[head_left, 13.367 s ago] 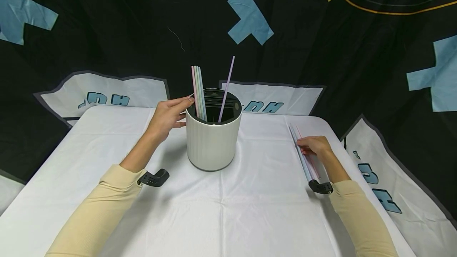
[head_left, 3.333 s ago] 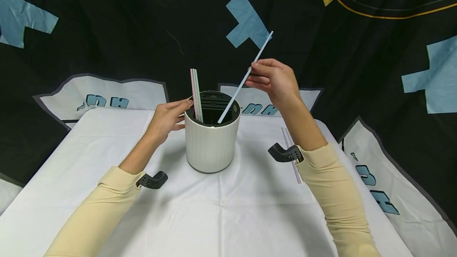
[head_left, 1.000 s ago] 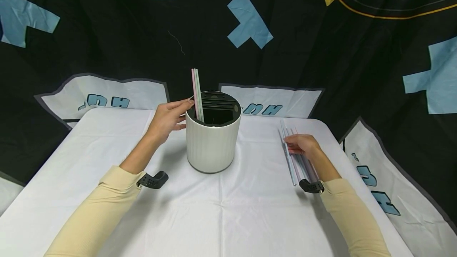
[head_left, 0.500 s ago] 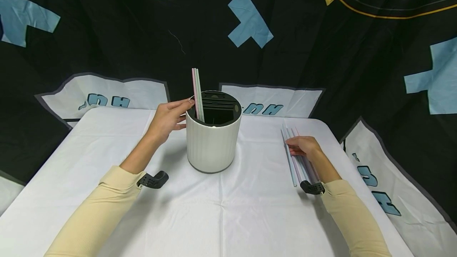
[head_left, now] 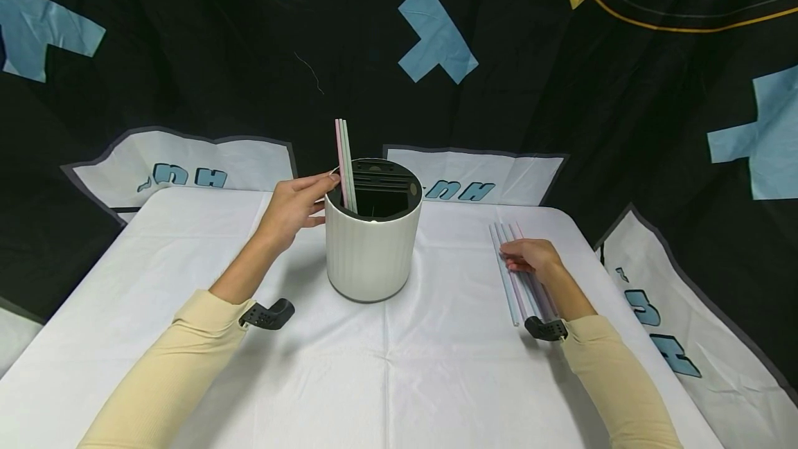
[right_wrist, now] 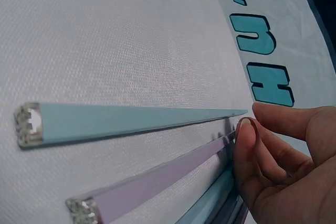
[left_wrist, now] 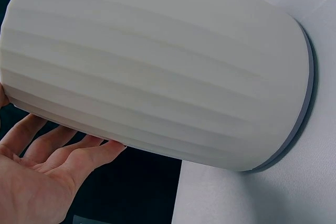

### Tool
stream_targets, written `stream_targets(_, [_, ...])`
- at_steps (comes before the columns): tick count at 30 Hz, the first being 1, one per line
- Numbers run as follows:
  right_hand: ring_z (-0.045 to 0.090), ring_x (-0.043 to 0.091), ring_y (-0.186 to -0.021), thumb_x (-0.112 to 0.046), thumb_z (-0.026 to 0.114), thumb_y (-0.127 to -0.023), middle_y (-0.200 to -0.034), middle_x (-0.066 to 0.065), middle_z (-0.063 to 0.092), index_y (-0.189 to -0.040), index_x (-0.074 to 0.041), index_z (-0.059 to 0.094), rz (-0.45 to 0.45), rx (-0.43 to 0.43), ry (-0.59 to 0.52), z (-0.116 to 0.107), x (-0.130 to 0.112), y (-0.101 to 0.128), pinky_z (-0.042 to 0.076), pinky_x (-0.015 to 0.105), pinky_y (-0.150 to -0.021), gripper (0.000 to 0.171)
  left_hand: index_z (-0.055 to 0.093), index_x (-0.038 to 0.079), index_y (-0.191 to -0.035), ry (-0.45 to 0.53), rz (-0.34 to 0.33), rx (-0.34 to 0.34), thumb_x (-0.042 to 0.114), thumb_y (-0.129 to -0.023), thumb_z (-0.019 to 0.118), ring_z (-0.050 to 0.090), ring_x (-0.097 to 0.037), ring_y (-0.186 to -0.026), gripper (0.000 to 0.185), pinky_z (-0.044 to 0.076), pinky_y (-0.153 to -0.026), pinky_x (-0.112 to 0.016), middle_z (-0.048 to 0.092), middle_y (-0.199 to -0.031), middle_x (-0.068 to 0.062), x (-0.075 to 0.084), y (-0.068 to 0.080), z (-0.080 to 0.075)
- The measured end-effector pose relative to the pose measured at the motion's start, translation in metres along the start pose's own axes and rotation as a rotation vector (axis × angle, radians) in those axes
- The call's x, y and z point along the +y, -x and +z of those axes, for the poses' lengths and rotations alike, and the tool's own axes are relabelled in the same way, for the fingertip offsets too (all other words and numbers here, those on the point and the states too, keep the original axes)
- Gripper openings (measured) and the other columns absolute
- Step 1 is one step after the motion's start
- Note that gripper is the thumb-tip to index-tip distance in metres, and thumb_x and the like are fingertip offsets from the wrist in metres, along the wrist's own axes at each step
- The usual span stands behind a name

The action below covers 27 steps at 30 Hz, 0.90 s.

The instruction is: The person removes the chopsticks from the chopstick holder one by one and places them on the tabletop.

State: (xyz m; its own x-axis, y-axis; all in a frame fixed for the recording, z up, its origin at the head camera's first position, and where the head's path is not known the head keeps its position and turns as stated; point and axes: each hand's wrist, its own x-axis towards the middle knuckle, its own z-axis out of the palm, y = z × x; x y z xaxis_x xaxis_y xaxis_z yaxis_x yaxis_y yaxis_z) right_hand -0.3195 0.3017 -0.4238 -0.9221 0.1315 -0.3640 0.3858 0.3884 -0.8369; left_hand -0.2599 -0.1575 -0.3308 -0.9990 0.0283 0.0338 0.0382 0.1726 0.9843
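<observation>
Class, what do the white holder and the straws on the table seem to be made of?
White holder: likely matte plastic or ceramic; its ribbed wall shows no glare, and it has a grey base ring. Straws on the table: thin pastel tubes in clear wrap, probably plastic, perhaps paper.

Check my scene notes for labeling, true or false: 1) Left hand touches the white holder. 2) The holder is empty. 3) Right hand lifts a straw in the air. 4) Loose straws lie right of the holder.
1) True: the left hand rests against the white holder near its rim.
2) False: the upright straws stand inside it.
3) False: the right hand rests on the loose straws lying on the table.
4) True.
</observation>
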Motion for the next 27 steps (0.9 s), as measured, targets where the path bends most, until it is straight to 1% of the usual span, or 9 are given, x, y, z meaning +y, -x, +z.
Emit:
stream_targets(4, [0.065,0.007,-0.062,-0.022,0.068,-0.098,-0.077,-0.002,0.069,-0.125,0.005,0.063,0.010,-0.004,-0.019,-0.001,-0.005,0.004,0.058,0.018,-0.064,0.038,0.056,0.014,-0.146,-0.004,0.004,0.001,0.044,-0.101,0.060,0.054,-0.038,-0.135,0.054,0.054,-0.099,-0.051,0.053,-0.152,-0.010,0.000,0.000,0.000])
stream_targets(7, [0.067,0.007,-0.067,-0.022,0.066,-0.099,-0.084,-0.002,0.070,-0.129,0.006,0.060,-0.033,-0.030,-0.045,0.000,-0.015,0.009,0.059,0.018,-0.068,0.041,0.057,0.014,-0.146,-0.005,0.005,0.004,0.044,-0.101,0.060,0.055,-0.037,-0.134,0.054,0.055,-0.099,-0.050,0.053,-0.151,-0.010,0.000,0.000,0.000])
stream_targets(9, [0.070,0.007,-0.073,-0.021,0.065,-0.100,-0.089,-0.004,0.071,-0.135,0.006,0.058,-0.062,-0.062,-0.073,0.002,-0.026,0.013,0.060,0.018,-0.072,0.044,0.057,0.013,-0.146,-0.004,0.005,0.006,0.044,-0.101,0.061,0.056,-0.037,-0.134,0.055,0.055,-0.099,-0.050,0.053,-0.151,-0.010,0.000,-0.001,0.000])
stream_targets(10, [0.071,0.008,-0.076,-0.020,0.064,-0.101,-0.094,-0.003,0.072,-0.138,0.006,0.056,-0.081,-0.079,-0.087,0.004,-0.033,0.016,0.060,0.019,-0.075,0.046,0.057,0.013,-0.146,-0.003,0.004,0.006,0.044,-0.101,0.061,0.056,-0.037,-0.134,0.055,0.055,-0.099,-0.050,0.053,-0.151,-0.010,0.000,-0.001,0.001])
stream_targets(13, [0.072,0.009,-0.085,-0.020,0.061,-0.102,-0.118,0.008,0.070,-0.143,0.004,0.053,-0.138,-0.128,-0.095,0.011,-0.059,0.027,0.060,0.021,-0.080,0.048,0.056,0.013,-0.146,0.000,0.003,0.006,0.043,-0.101,0.060,0.056,-0.037,-0.134,0.054,0.055,-0.098,-0.050,0.053,-0.151,-0.011,0.000,-0.001,0.001])
stream_targets(17, [0.071,0.010,-0.091,-0.019,0.056,-0.104,-0.142,0.019,0.057,-0.143,0.000,0.054,-0.231,-0.165,-0.062,0.026,-0.097,0.047,0.060,0.022,-0.086,0.043,0.057,0.012,-0.146,0.001,0.009,0.004,0.042,-0.102,0.060,0.055,-0.038,-0.134,0.053,0.055,-0.099,-0.051,0.053,-0.151,-0.011,-0.001,-0.001,0.000])
stream_targets(20, [0.072,0.013,-0.092,-0.018,0.056,-0.103,-0.137,0.016,0.062,-0.138,-0.003,0.059,-0.306,-0.177,-0.075,0.040,-0.126,0.065,0.060,0.024,-0.087,0.038,0.057,0.013,-0.146,0.002,0.012,0.002,0.042,-0.102,0.060,0.055,-0.038,-0.134,0.053,0.055,-0.099,-0.051,0.053,-0.151,-0.010,-0.001,0.000,0.000])
stream_targets(23, [0.072,0.017,-0.091,-0.018,0.061,-0.101,-0.127,0.011,0.068,-0.133,-0.003,0.064,-0.393,-0.186,-0.108,0.053,-0.154,0.084,0.060,0.027,-0.087,0.035,0.057,0.013,-0.146,0.006,0.006,0.000,0.043,-0.102,0.060,0.054,-0.038,-0.135,0.053,0.054,-0.100,-0.051,0.053,-0.152,-0.010,-0.001,0.000,0.000])
stream_targets(27, [0.072,0.022,-0.091,-0.018,0.067,-0.098,-0.119,0.010,0.071,-0.124,-0.004,0.069,-0.490,-0.201,-0.125,0.071,-0.187,0.108,0.061,0.027,-0.087,0.030,0.057,0.015,-0.146,0.004,0.001,0.003,0.044,-0.101,0.061,0.055,-0.036,-0.135,0.054,0.055,-0.100,-0.050,0.054,-0.151,-0.009,0.000,0.000,0.000])
